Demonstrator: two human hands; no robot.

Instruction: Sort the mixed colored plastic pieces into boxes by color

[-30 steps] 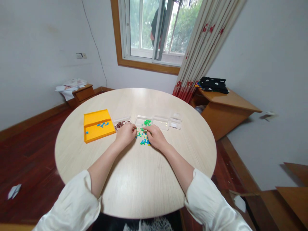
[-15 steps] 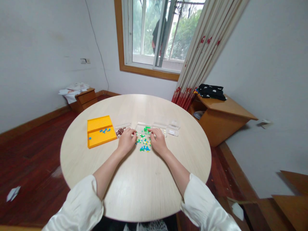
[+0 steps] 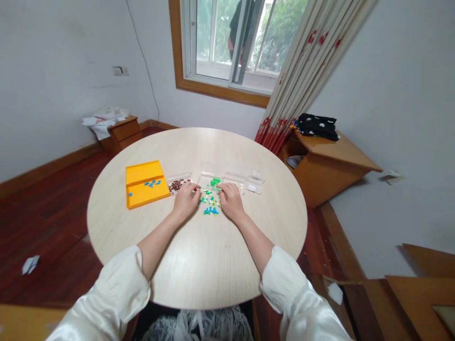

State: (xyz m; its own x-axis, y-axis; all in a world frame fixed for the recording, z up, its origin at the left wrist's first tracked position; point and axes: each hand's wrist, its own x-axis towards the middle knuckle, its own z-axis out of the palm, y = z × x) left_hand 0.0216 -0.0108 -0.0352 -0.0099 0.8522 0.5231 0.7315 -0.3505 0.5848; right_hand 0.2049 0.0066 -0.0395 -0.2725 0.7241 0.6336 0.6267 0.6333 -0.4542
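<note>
Your left hand (image 3: pixel 185 200) and right hand (image 3: pixel 232 200) curl either side of the bits (image 3: pixel 212 210), which lie loose on the surface (image 3: pixel 202 265); I cannot tell whether either hand grips one.

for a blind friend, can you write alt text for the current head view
A person's left hand and right hand flank scattered small blue, green and yellow pieces on a pale round table. Nearby, clear trays hold brown pieces and green pieces; an open yellow case holding blue pieces lies at left.
</note>
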